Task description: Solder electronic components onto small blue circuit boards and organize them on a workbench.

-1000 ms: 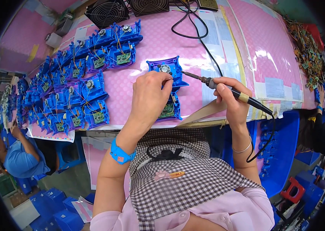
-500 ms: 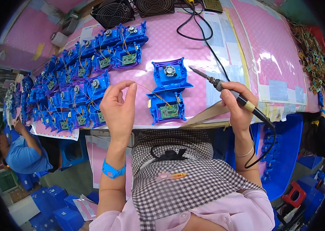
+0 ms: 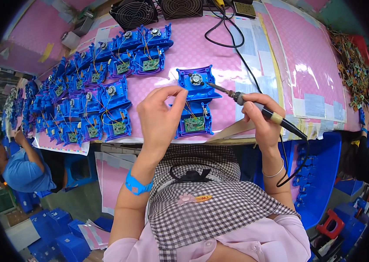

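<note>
In front of me lies a blue plastic housing in two halves. The far half (image 3: 203, 93) carries a small round speaker (image 3: 196, 79), and the near half holds a green circuit board (image 3: 194, 125). My left hand (image 3: 160, 114) has thumb and forefinger pinched at the left edge of the far half, on a thin wire (image 3: 187, 106) running up from the board; the fingertips hide its end. My right hand (image 3: 264, 122) grips a soldering iron (image 3: 239, 98) like a pen. Its tip is just right of the speaker; whether it touches cannot be made out.
Rows of similar blue housings (image 3: 119, 96) fill the table's left side. Black fans (image 3: 134, 14) stand at the back. The iron's black cable (image 3: 248, 65) crosses the table. A blue bin (image 3: 324, 174) sits at lower right. Other people work at far left (image 3: 27, 168) and far right.
My left hand has moved right and toward the speaker with the pinched wire. The soldering iron has shifted left, bringing its tip from beside the housing to the speaker's right side.
</note>
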